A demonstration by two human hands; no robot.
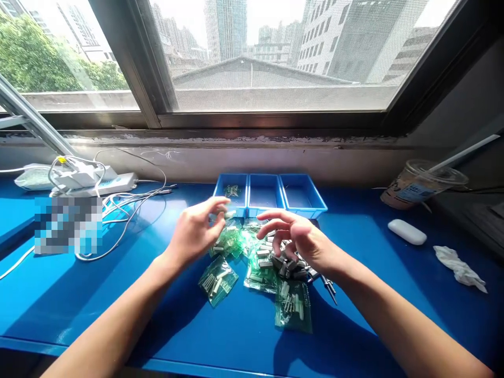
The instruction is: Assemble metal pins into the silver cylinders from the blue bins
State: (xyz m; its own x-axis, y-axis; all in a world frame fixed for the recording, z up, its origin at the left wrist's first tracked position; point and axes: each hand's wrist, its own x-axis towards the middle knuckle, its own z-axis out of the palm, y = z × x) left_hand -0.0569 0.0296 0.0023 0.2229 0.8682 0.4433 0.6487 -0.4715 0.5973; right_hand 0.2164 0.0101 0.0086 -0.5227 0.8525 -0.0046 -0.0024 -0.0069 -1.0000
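Note:
My left hand [197,228] is curled at the front of the left blue bin [220,185], thumb and fingers bent around a small white piece [229,214] at their tips. My right hand [301,236] hovers over a heap of small white and grey cylindrical parts [265,264]; its fingers are bent and apart, with nothing visible between them. Several clear green packets with white plugs and thin metal pins lie around the heap, including one packet [218,281] at the left and another packet [293,304] in front. Small parts [233,191] lie inside the left bin.
A middle bin [265,197] and a right bin [301,195] stand by the window wall. Cables and a power strip [114,184] are at the left. At the right are a drink cup [417,189] with a straw, a white case [407,232] and a crumpled tissue [460,268].

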